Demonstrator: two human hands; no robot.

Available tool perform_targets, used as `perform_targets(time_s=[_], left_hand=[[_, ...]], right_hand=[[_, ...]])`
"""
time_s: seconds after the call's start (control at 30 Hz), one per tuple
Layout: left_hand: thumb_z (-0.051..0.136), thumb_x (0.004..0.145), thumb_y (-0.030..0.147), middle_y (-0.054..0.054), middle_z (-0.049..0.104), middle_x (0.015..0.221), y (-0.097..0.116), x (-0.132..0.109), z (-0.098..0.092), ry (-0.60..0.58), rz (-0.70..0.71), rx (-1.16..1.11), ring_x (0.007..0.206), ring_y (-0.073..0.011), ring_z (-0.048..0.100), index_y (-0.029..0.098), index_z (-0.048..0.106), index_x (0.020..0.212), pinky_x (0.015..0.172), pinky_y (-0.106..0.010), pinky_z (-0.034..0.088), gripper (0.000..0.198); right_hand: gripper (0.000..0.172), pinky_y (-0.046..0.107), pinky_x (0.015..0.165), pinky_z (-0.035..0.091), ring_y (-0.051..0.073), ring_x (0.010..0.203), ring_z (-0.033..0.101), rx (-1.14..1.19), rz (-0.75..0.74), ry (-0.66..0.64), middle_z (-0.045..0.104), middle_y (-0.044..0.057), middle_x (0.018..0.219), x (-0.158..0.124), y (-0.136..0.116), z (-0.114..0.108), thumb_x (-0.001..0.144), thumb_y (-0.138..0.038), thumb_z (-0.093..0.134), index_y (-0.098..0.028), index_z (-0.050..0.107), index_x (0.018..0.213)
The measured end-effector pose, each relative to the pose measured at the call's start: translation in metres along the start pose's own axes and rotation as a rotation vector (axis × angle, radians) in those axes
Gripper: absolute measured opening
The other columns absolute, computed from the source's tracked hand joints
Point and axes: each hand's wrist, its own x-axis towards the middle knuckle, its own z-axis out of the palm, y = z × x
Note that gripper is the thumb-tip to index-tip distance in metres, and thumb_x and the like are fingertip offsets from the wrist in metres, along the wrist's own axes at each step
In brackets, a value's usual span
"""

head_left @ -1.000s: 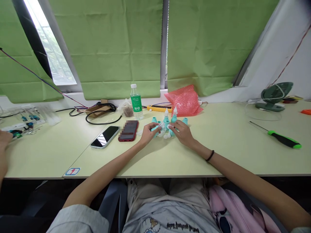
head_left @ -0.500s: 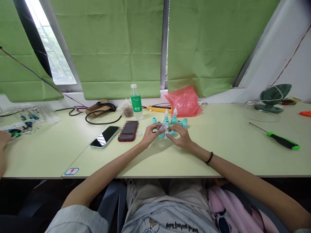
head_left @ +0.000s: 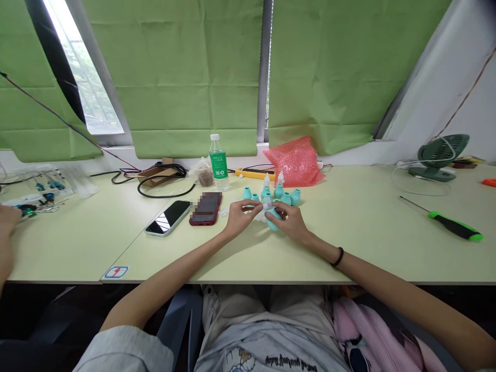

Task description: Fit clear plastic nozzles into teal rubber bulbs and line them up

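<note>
My left hand point(head_left: 241, 217) pinches a small translucent plastic nozzle point(head_left: 266, 205) between thumb and fingertips. In my right hand point(head_left: 291, 221) is a teal rubber bulb point(head_left: 273, 221), tilted, its mouth close to the nozzle. Whether the two parts touch is hidden by my fingers. Just beyond my hands stand several teal bulbs point(head_left: 296, 197), open at the top. Two bulbs at the back carry pointed translucent tips, one being this tipped bulb point(head_left: 279, 187). More translucent pieces point(head_left: 260, 216) lie on the table under my fingers, only partly visible.
Left of my hands lie a red-cased phone point(head_left: 205, 208) and a pale phone point(head_left: 168, 218). Behind are a water bottle point(head_left: 219, 164), a yellow tool point(head_left: 253, 174) and a pink bubble-wrap bag point(head_left: 295, 163). A screwdriver point(head_left: 449, 223) and fan point(head_left: 437, 157) are right. Another person's hand point(head_left: 8, 222) shows far left.
My right hand now holds a teal bulb closer to me, below the nozzle in my left hand. Before, the bulbs were grouped behind my fingers. The view shifted slightly.
</note>
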Motion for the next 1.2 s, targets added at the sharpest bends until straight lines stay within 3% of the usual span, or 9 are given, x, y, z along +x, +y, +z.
perform_targets(time_s=[0.2, 0.47, 0.67, 0.77, 1.03, 1.2], left_hand=[[0.062, 0.06, 0.031, -0.007, 0.062, 0.071, 0.002, -0.002, 0.0, -0.051, 0.049, 0.03, 0.065, -0.0136, 0.055, 0.011, 0.066, 0.073, 0.061, -0.025, 0.046, 0.024], [0.059, 0.064, 0.029, -0.008, 0.062, 0.068, -0.002, 0.003, -0.005, -0.179, 0.1, 0.075, 0.062, -0.0131, 0.053, 0.011, 0.066, 0.072, 0.055, -0.024, 0.042, 0.02], [0.052, 0.071, 0.026, -0.006, 0.06, 0.066, -0.003, -0.003, -0.001, -0.065, 0.366, 0.362, 0.065, -0.0134, 0.051, 0.014, 0.064, 0.075, 0.058, -0.026, 0.042, 0.017], [0.051, 0.071, 0.025, -0.006, 0.06, 0.064, -0.004, -0.003, 0.0, -0.011, 0.421, 0.438, 0.065, -0.0137, 0.05, 0.015, 0.064, 0.076, 0.057, -0.026, 0.042, 0.017], [0.053, 0.07, 0.029, -0.006, 0.062, 0.066, -0.002, -0.007, 0.002, -0.037, 0.284, 0.416, 0.066, -0.0145, 0.051, 0.018, 0.066, 0.074, 0.06, -0.028, 0.044, 0.018], [0.057, 0.065, 0.031, -0.006, 0.059, 0.065, -0.001, -0.008, 0.004, 0.0, 0.155, 0.268, 0.064, -0.0129, 0.052, 0.015, 0.066, 0.07, 0.057, -0.025, 0.047, 0.019]], right_hand=[[0.018, 0.02, 0.042, 0.028, 0.006, 0.042, 0.033, 0.025, -0.037, 0.031, 0.042, -0.004, 0.048, -0.001, -0.003, -0.001, 0.065, -0.033, 0.055, -0.016, 0.055, 0.071], [0.021, 0.02, 0.04, 0.026, 0.006, 0.041, 0.029, 0.161, -0.016, -0.059, 0.036, -0.005, 0.046, -0.001, 0.008, 0.0, 0.063, -0.035, 0.056, -0.016, 0.05, 0.068], [0.019, 0.02, 0.041, 0.027, 0.006, 0.042, 0.031, 0.13, 0.013, -0.013, 0.038, -0.005, 0.046, -0.004, 0.003, 0.004, 0.064, -0.034, 0.055, -0.016, 0.048, 0.065], [0.018, 0.02, 0.041, 0.027, 0.006, 0.042, 0.032, 0.106, 0.041, 0.026, 0.039, -0.005, 0.046, -0.004, -0.001, 0.007, 0.065, -0.033, 0.054, -0.017, 0.045, 0.064], [0.018, 0.021, 0.042, 0.029, 0.007, 0.04, 0.033, -0.032, 0.024, 0.078, 0.04, -0.005, 0.045, -0.005, -0.004, 0.006, 0.065, -0.033, 0.052, -0.018, 0.043, 0.063], [0.017, 0.021, 0.043, 0.029, 0.007, 0.041, 0.034, -0.068, 0.0, 0.085, 0.04, -0.005, 0.046, -0.005, -0.006, 0.006, 0.064, -0.032, 0.052, -0.018, 0.044, 0.062]])
